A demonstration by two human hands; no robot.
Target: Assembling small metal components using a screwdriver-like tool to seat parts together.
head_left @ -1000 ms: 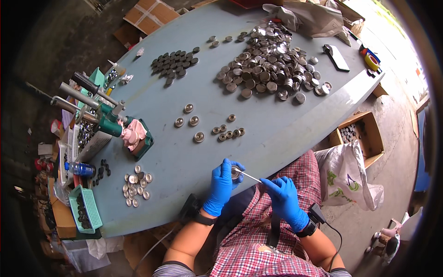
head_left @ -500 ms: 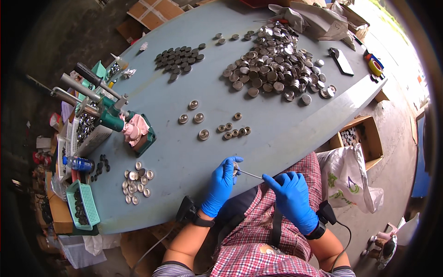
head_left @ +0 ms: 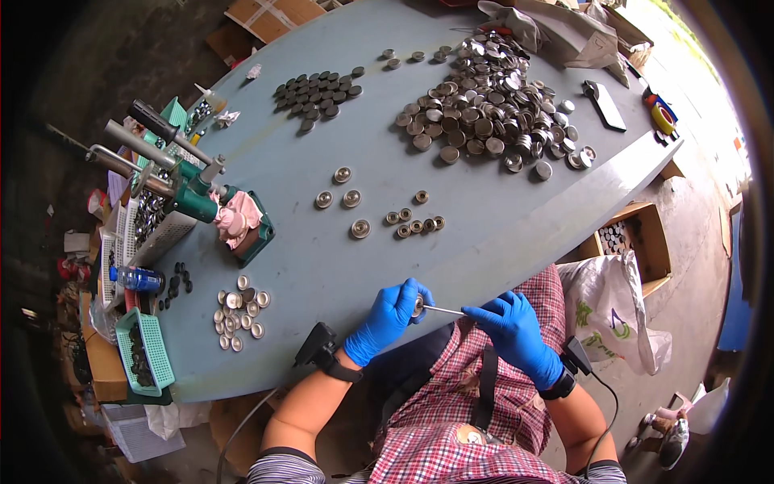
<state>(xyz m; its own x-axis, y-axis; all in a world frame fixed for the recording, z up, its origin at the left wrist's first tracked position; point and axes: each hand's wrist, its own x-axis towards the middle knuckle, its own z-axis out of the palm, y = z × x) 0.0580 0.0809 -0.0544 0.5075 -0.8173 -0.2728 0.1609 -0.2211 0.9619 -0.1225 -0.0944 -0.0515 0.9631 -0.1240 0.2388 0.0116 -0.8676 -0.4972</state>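
Observation:
Both of my hands wear blue gloves above my lap, at the table's near edge. My left hand point(head_left: 382, 322) is closed on a small round metal part point(head_left: 418, 306), its face turned toward the right. A thin metal rod point(head_left: 443, 310) reaches from my right hand point(head_left: 518, 337) to that part, its end at the centre. The right fingers are pinched round the rod; its other end is hidden in the glove. Beyond my hands lie several small ring-shaped metal parts point(head_left: 417, 227) and a few larger round ones point(head_left: 360, 229).
A green hand press point(head_left: 193, 198) with pink cloth stands on the left. Shiny cups point(head_left: 245, 302) lie nearer, beside a green basket point(head_left: 168, 367). A large heap of metal discs point(head_left: 484, 113) and dark discs point(head_left: 310, 98) sit farther back. A cardboard box point(head_left: 657, 246) is at right.
My left hand has turned slightly, so more of the round part's face shows. The rod stays against it, and my right hand has shifted a little to the right with its fingers drawn closer together.

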